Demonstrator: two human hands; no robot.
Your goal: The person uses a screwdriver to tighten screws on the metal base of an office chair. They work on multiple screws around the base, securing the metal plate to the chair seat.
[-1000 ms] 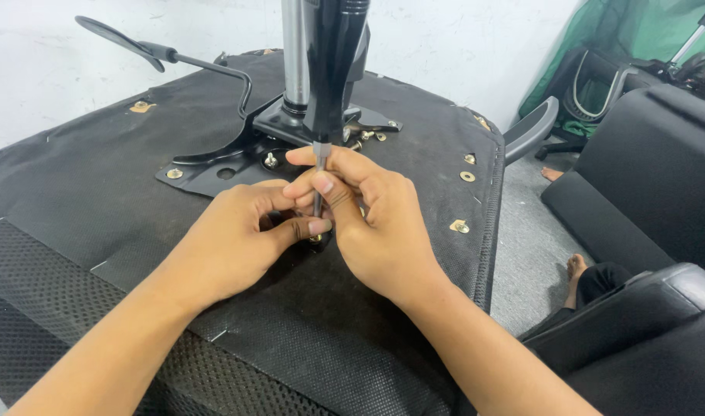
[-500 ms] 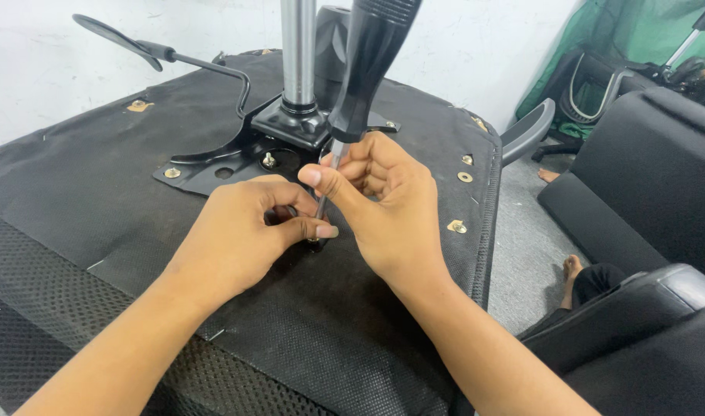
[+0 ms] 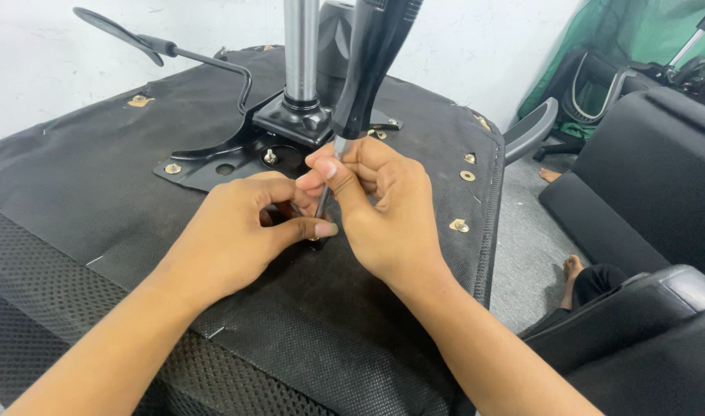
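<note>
An upturned black chair seat point(image 3: 98, 192) lies before me, its fabric underside up. A black metal mechanism plate point(image 3: 229, 158) with a chrome column point(image 3: 301, 50) is bolted to it. A screwdriver with a black handle point(image 3: 368, 65) stands nearly upright, its thin shaft running down between my fingers. My right hand point(image 3: 387, 212) pinches that shaft just below the handle. My left hand point(image 3: 241, 235) is closed at the shaft's tip against the seat; whatever it holds there is hidden.
A curved lever point(image 3: 160, 46) sticks out from the plate to the far left. Brass inserts point(image 3: 459, 226) dot the seat's right edge. Black chair parts point(image 3: 645, 177) stand to the right, another person's bare foot point(image 3: 572, 270) rests on the grey floor, and a green sheet point(image 3: 599, 38) hangs behind.
The screwdriver's handle has tilted right, off the chrome column. My hands keep the same pinch at the same spot on the seat.
</note>
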